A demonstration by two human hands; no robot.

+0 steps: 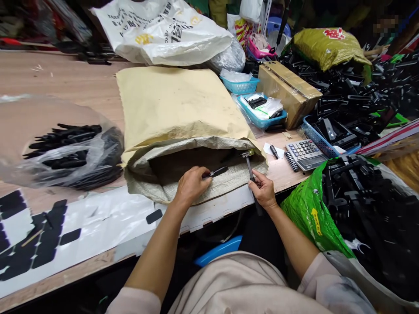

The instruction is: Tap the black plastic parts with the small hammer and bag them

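Observation:
A large tan paper sack lies on the table in front of me, its white woven lining showing around the open mouth. At that mouth, my left hand is closed on a slim black piece, which points right; its exact kind is unclear. My right hand, at the sack's right corner, grips a dark rod with a short metallic crosspiece at its upper end. The rod's lower end sticks out below my fingers. Inside the sack is dark shadow, so its contents are hidden.
Black sticks fill a clear plastic bag at left. Black rounded pads lie on white sheeting. To the right are a calculator, blue baskets, a cardboard box and a green bag heaped with black parts.

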